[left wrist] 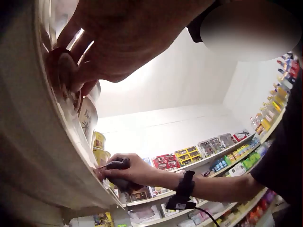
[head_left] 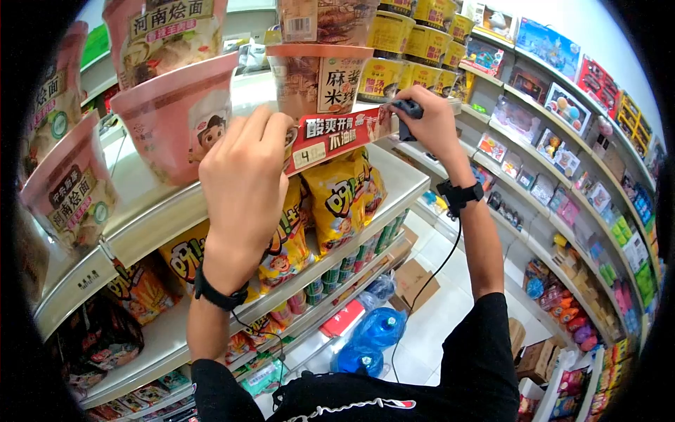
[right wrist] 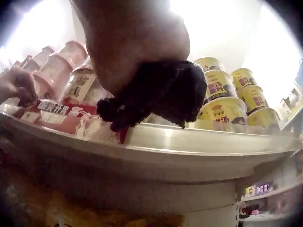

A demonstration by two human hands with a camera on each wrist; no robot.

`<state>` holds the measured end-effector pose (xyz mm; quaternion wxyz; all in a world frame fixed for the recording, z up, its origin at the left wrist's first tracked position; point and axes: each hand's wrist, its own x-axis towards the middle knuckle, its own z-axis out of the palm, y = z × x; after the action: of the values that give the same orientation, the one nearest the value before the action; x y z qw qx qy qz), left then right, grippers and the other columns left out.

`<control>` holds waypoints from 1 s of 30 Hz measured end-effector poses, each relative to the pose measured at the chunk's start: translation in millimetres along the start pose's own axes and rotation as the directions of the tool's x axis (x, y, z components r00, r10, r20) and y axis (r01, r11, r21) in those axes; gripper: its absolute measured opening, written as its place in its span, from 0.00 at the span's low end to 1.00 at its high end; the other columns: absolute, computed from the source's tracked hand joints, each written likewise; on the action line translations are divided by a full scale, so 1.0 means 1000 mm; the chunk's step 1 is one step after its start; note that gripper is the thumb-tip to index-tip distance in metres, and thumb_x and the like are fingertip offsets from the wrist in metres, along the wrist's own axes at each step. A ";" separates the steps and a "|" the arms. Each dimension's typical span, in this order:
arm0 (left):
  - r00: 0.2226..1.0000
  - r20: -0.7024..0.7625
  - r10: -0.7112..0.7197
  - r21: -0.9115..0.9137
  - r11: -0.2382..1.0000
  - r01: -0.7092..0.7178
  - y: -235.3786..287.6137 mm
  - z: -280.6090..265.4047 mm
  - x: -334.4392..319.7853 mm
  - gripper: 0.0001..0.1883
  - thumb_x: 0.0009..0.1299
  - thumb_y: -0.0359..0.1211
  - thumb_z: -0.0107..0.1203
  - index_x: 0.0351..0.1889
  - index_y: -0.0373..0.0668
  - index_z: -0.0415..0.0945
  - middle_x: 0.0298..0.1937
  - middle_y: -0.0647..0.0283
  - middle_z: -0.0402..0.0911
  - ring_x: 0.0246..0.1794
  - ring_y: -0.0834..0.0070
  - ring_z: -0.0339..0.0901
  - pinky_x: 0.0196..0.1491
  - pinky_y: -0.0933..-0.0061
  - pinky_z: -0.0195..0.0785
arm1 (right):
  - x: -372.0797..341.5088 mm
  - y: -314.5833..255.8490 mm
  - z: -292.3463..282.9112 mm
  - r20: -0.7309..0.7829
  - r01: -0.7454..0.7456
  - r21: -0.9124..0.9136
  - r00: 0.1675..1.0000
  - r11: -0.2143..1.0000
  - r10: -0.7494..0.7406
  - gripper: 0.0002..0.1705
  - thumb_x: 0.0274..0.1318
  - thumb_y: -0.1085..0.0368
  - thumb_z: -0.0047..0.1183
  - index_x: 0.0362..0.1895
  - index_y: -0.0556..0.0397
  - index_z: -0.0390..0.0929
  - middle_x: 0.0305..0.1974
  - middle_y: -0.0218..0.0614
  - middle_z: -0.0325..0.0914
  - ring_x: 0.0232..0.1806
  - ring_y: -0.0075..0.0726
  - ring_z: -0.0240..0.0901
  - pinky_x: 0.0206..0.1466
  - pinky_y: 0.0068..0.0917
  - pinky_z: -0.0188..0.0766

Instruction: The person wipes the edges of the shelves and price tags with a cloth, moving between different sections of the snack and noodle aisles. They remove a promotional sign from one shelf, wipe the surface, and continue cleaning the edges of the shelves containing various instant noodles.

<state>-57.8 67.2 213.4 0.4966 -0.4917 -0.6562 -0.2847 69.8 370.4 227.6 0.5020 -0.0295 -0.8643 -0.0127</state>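
Note:
A red promotional strip (head_left: 341,137) with a price tag lies along the shelf's front edge, below stacked tubs. My left hand (head_left: 242,186) is at its left end, fingers curled over and gripping that end; the fingertips are partly hidden. At the other end my right hand (head_left: 430,126) grips a dark fuzzy cloth (head_left: 408,111). The right wrist view shows this cloth (right wrist: 156,94) bunched under the right hand (right wrist: 137,42), touching the right end of the strip (right wrist: 71,118). The left wrist view shows the left hand (left wrist: 118,42) close against the shelf edge.
Pink tubs (head_left: 176,119) stand left on the upper shelf, yellow tubs (head_left: 387,35) behind the right hand. Yellow snack bags (head_left: 337,200) fill the shelf below. Blue bottles (head_left: 380,328) and a cardboard piece (head_left: 415,285) are on the floor. Cables hang from both wrists.

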 end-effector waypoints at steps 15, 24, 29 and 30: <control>0.973 -0.024 0.232 0.182 0.958 -0.224 -0.004 0.006 -0.010 0.10 0.63 0.29 0.58 0.42 0.44 0.77 0.43 0.65 0.79 0.49 0.66 0.78 0.50 0.64 0.72 | -0.033 -0.005 0.023 -0.166 0.217 -0.368 0.941 0.904 -0.293 0.23 0.40 0.76 0.61 0.46 0.49 0.80 0.49 0.29 0.82 0.43 0.37 0.83 0.41 0.34 0.79; 0.980 -0.100 0.170 0.246 0.959 -0.142 0.012 0.007 -0.025 0.19 0.62 0.23 0.60 0.52 0.42 0.81 0.55 0.61 0.81 0.64 0.59 0.72 0.63 0.57 0.66 | -0.054 -0.018 0.007 -0.337 0.037 -0.118 0.939 0.992 -0.075 0.28 0.38 0.76 0.63 0.50 0.44 0.80 0.52 0.27 0.80 0.38 0.44 0.83 0.38 0.37 0.80; 0.985 -0.036 0.170 -0.391 0.904 -0.171 0.075 0.024 -0.096 0.17 0.57 0.23 0.58 0.46 0.41 0.81 0.44 0.60 0.85 0.48 0.60 0.80 0.54 0.59 0.71 | -0.163 -0.079 0.000 -0.069 -0.290 0.584 0.913 0.758 0.403 0.09 0.59 0.68 0.59 0.44 0.53 0.80 0.44 0.42 0.80 0.49 0.43 0.79 0.55 0.37 0.73; 0.982 0.136 0.134 -0.531 0.846 -0.042 0.095 0.032 -0.116 0.17 0.59 0.25 0.60 0.48 0.40 0.80 0.47 0.57 0.84 0.48 0.59 0.80 0.51 0.58 0.72 | -0.191 -0.093 0.006 0.093 -0.382 0.667 0.895 0.640 0.437 0.08 0.62 0.67 0.56 0.44 0.54 0.81 0.44 0.41 0.81 0.50 0.42 0.78 0.57 0.37 0.72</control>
<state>21.0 85.7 83.2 0.2985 -0.6606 -0.5694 -0.3877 152.9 270.5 59.3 0.5010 -0.0417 -0.7605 0.4111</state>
